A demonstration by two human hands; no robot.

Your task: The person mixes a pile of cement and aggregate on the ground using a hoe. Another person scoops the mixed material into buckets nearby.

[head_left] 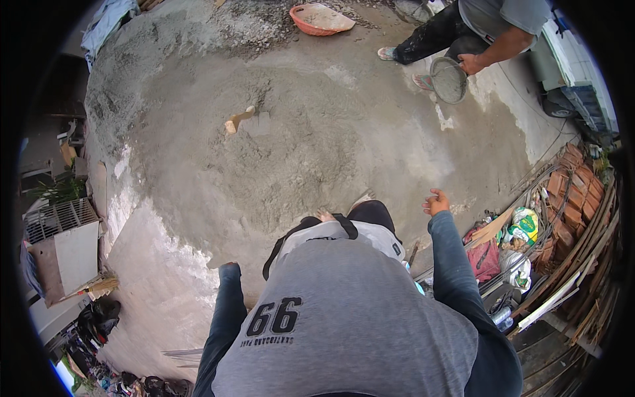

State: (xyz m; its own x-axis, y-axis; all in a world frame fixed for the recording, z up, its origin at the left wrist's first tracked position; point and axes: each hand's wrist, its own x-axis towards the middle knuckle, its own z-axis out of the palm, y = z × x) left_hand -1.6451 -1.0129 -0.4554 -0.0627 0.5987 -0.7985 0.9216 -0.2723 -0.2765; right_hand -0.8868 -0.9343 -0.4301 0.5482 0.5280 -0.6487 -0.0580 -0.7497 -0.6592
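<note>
My right hand hangs out to the right of my body with its fingers apart and nothing in it. My left hand barely shows past its dark sleeve; its fingers are hidden. In front of me spreads a heap of wet grey cement mix. A tool with a short wooden handle is stuck in the mix, its blade partly buried. Neither hand touches it.
At the far right a co-worker's hand grips a dark bucket, tilted, with grey mix inside. An orange basin lies by the gravel. Roof tiles, bags and wooden strips line the right side.
</note>
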